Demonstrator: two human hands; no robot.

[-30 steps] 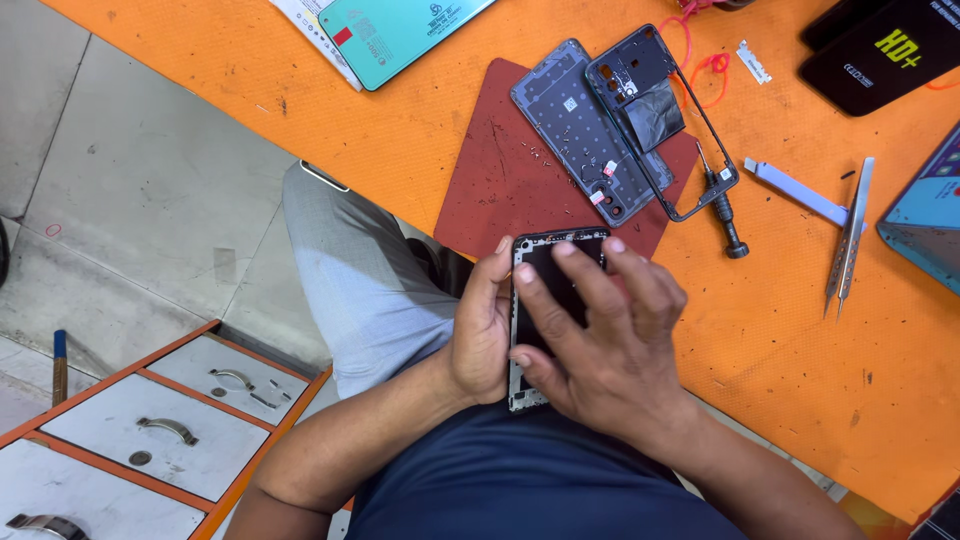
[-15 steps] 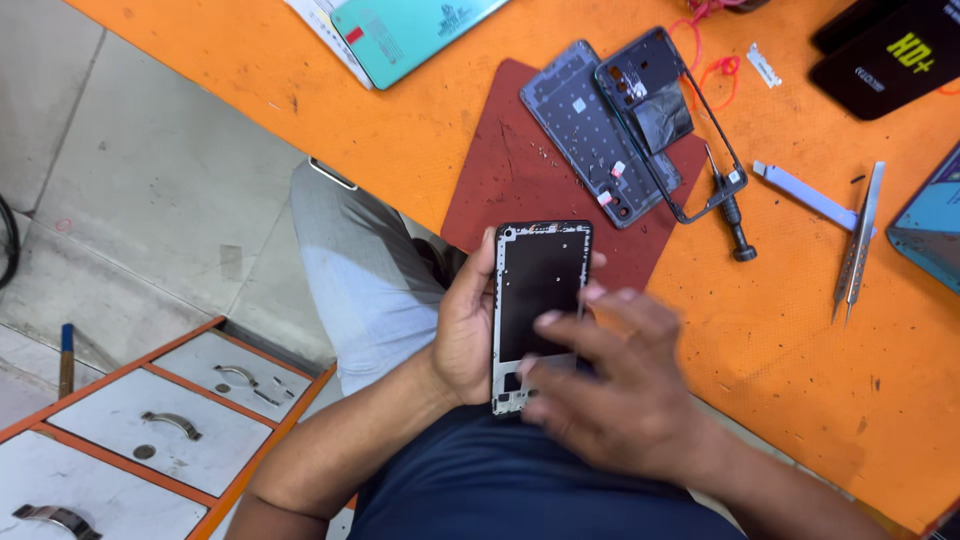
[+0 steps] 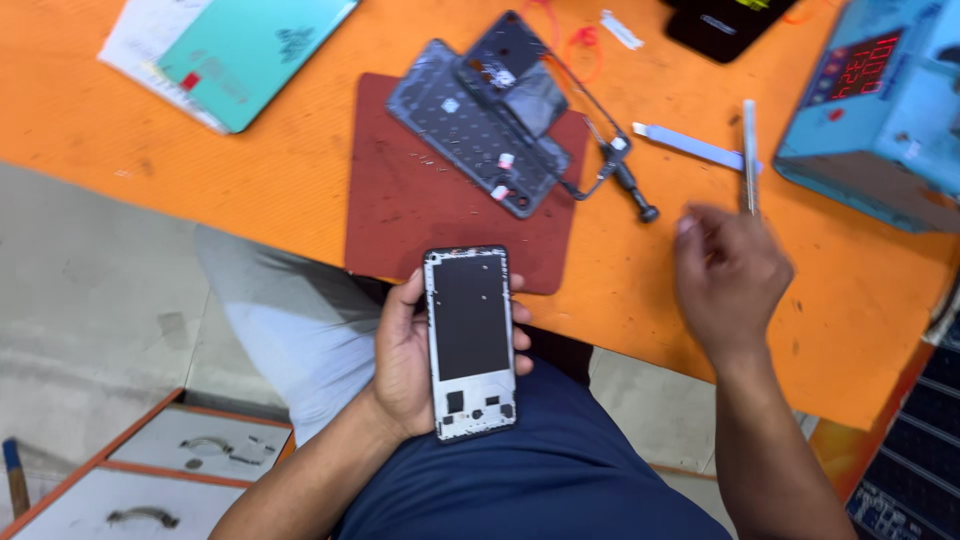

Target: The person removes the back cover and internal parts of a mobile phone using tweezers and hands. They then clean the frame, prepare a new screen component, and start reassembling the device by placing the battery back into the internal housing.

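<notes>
- Head view, left hand [image 3: 405,360]: wrapped around a phone frame [image 3: 470,342] from beneath, thumb on its left edge, fingertips along its right edge; frame held upright over the lap, just short of the table edge.
- Head view, right hand [image 3: 730,280]: blurred, fingers loosely curled, empty, above the orange table [image 3: 250,190], well right of the frame.
- Nearest the right hand: tweezers [image 3: 749,155], just beyond the knuckles.
- Further back: red mat [image 3: 420,215] bearing a dismantled phone body [image 3: 480,125]; small screwdriver [image 3: 630,190] beside it.
</notes>
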